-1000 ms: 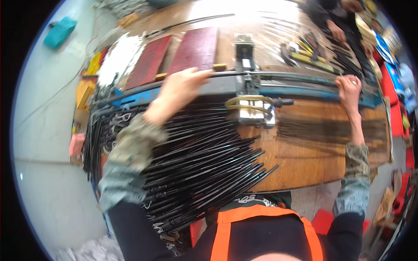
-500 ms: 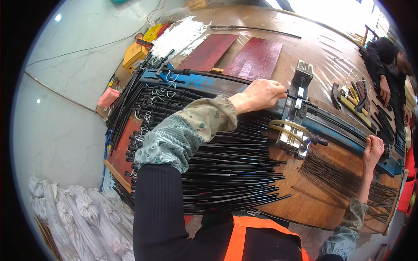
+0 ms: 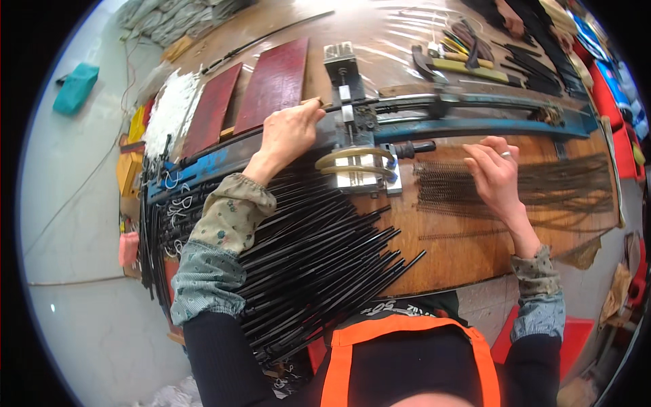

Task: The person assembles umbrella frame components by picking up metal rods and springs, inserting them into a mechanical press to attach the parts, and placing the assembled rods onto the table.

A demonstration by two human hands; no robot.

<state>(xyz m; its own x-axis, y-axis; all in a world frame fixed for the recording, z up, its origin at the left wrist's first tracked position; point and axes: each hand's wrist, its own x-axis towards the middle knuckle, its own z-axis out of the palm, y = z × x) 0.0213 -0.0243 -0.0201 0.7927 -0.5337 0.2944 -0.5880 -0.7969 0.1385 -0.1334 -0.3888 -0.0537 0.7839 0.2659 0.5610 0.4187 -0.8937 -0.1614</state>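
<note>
My left hand (image 3: 290, 133) is closed on a thin black rod (image 3: 331, 108), pinching it just left of the metal clamp fixture (image 3: 348, 112). The rod runs into the fixture, where the clamp hides part of it. My right hand (image 3: 496, 175) hovers in front of the blue rail (image 3: 468, 127), over the bundle of long thin coil springs (image 3: 447, 186). Its fingers are bent but the thumb and index tips are apart, with nothing visible between them. A curved yellowish hose (image 3: 346, 159) loops across the fixture's near end. Right of the fixture, a spring and dark rods lie along the rail, partly blurred.
Many black rods (image 3: 319, 251) lie piled at the near left. Two dark red boards (image 3: 274, 81) and white small pieces (image 3: 169, 112) sit behind the rail. Hand tools (image 3: 468, 66) are at the far right, near another person's hand (image 3: 510, 19). A red stool (image 3: 573, 342) stands below.
The view has swung to the right. My right hand has come off the rail's right end and now hovers over the springs, its fingers loosened. My left hand stays at the fixture.
</note>
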